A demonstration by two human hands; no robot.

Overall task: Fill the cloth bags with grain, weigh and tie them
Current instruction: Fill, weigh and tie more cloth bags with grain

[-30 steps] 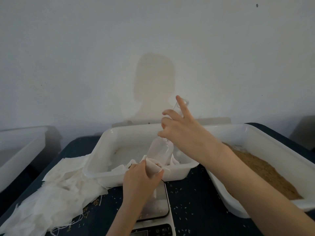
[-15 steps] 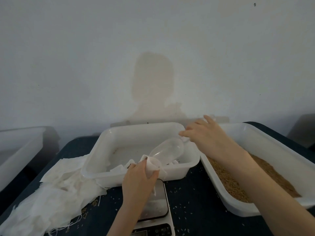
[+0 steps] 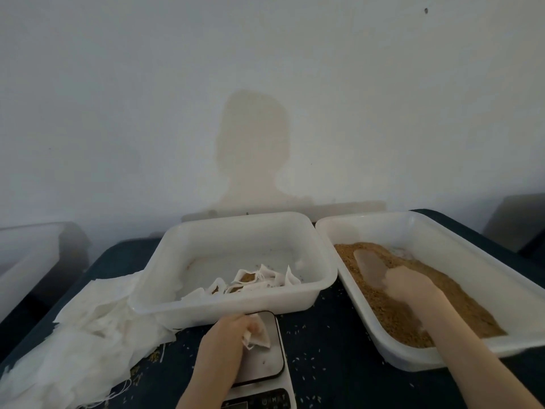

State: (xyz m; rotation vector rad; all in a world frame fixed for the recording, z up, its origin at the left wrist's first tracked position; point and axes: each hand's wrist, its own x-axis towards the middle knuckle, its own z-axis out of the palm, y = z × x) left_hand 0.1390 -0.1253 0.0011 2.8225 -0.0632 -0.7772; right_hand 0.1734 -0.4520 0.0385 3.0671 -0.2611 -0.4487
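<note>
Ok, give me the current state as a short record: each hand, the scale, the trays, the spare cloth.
left hand: grips a small cloth bag over the scale platform
right hand: in the grain tray, holding a clear scoop that lies in the grain
scale: front centre; display too cut off to read
middle tray: holds several open cloth bags with grain in them
right tray: brown grain inside
spare cloth: loose white pile left of the middle tray
table: dark, scattered grains
</note>
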